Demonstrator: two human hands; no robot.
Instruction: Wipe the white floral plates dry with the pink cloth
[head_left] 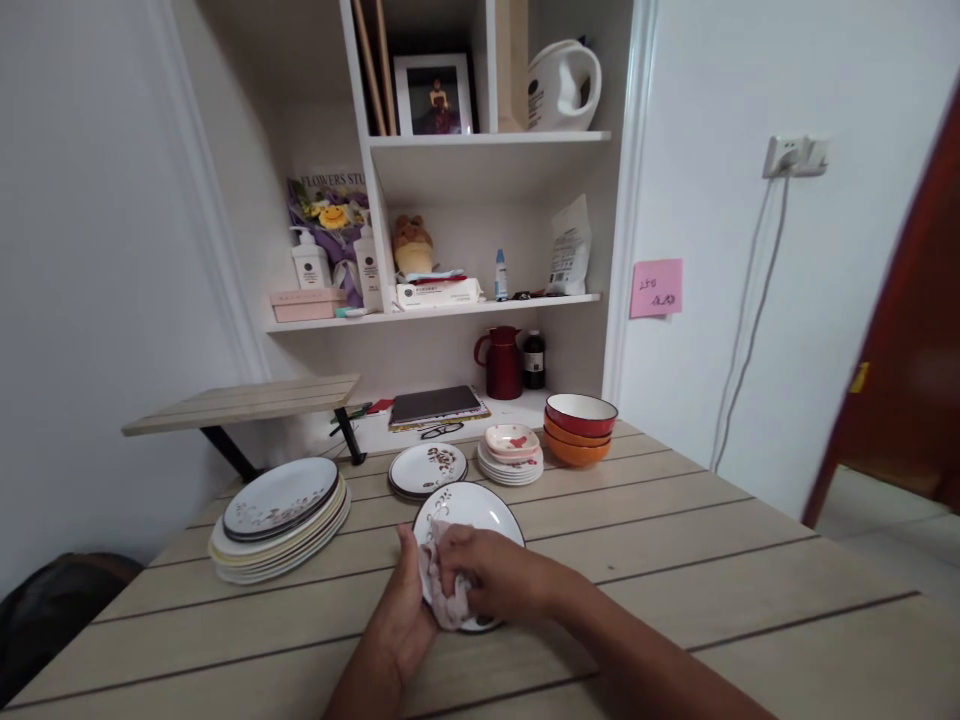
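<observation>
A white plate (480, 508) with a dark rim and a brown floral pattern is in front of me, tilted slightly. My left hand (405, 612) grips its left edge, thumb up along the rim and the fingers mostly hidden beneath. In my right hand (499, 572) is a bunched pale pink cloth (448, 605), pressed against the left part of the plate's face. Just behind lies a short stack of similar floral plates (420, 465). Farther left stands a taller stack of larger plates (281, 498), some with yellowish rims.
At the back right are stacked red and orange bowls (577, 450), beside small dishes (511, 470) piled up. A raised wooden shelf (247, 403) stands at the back left. Behind the table sit a laptop (439, 403), glasses (442, 431) and a dark red jug (504, 365).
</observation>
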